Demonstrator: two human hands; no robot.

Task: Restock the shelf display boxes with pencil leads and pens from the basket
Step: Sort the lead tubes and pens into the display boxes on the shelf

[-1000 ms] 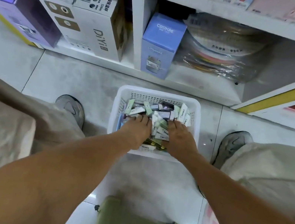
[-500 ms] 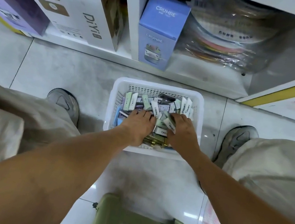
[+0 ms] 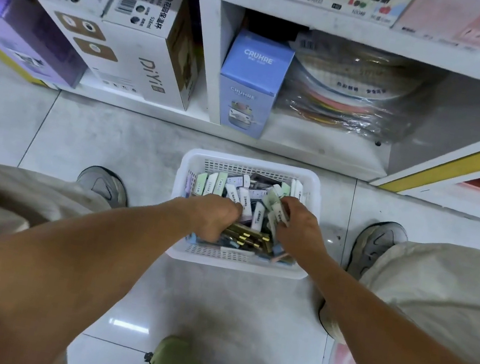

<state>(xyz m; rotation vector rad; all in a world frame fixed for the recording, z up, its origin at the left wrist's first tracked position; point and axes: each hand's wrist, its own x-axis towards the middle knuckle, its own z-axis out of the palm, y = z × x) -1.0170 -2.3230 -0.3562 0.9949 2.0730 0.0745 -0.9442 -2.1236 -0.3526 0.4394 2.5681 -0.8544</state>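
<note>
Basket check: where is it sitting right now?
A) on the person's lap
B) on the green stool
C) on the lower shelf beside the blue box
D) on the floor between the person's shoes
D: the white basket rests on the tiled floor, with both hands in it and a shoe on either side.

Beige trousers (image 3: 451,280), grey sneakers (image 3: 375,246), bare forearms.

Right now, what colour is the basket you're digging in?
White, with perforated walls: the basket on the floor tiles, seen best in the head view.
</note>
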